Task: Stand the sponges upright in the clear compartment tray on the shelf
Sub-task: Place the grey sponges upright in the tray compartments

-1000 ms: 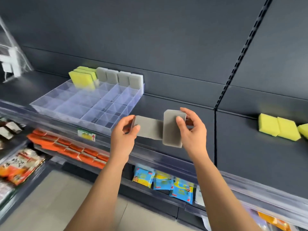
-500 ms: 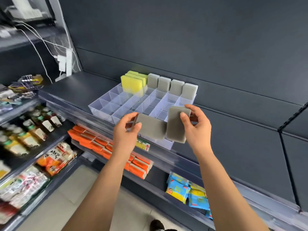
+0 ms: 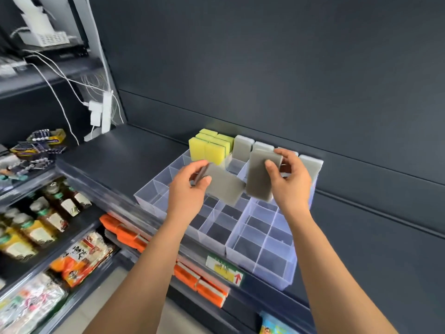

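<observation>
writing first: a green/yellow shelf-edge label w/ a red up-arrow sits on the shelf lip just below the clear tray; its other marks are too blurred to read. the orange/white packets on the lower shelf carry dark brush-style characters, not legible. bottle labels at left are blurred too.

left hand: thumb on the near face, fingers curled behind the left edge of a grey sponge, clamped on it. sponge is tilted, lying nearly flat in the air above the tray's middle compartments.

right hand: thumb pressed on the front face of a 2nd grey sponge, other fingers wrapped round its far edge, so closed on it. this one is upright, long side vertical, above the tray's rear-right part; cannot tell if its lower edge touches a divider. the two held sponges meet or overlap at their inner edges.

clear compartment tray sits on the dark shelf, against the back panel. back row: yellow sponges stand upright at left, grey sponges upright to their right, partly hidden behind the right hand. front compartments hold nothing.
</observation>
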